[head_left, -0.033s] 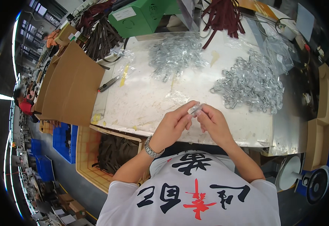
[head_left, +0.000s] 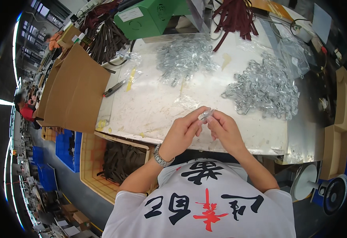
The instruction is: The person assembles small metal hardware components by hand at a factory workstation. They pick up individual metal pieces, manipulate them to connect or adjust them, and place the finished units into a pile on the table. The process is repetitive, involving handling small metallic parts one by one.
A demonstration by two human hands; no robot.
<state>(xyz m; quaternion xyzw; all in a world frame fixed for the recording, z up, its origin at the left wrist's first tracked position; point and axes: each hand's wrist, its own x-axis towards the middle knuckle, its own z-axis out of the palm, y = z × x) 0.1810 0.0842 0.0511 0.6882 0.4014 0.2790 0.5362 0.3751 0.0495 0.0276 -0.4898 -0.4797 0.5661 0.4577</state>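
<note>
Above the front edge of the white worktable (head_left: 149,107), both hands meet at a small metal piece in clear plastic (head_left: 205,115). My left hand (head_left: 183,133), with a metal watch on its wrist, pinches it from one side. Thumb and fingers of my right hand (head_left: 225,131) close on its other side. The fingers cover much of the piece, so its exact kind does not show. A large pile of plastic-wrapped metal hardware (head_left: 263,89) lies to the right of my hands. Farther back spreads a second pile of similar wrapped pieces (head_left: 185,57).
A utility knife (head_left: 114,88) lies at the table's left, beside an upright cardboard box (head_left: 76,87). Dark straps (head_left: 108,41), a green machine (head_left: 143,20) and maroon straps (head_left: 237,20) line the back. Below left stands a yellow crate (head_left: 90,166); a black fan (head_left: 335,194) is low right.
</note>
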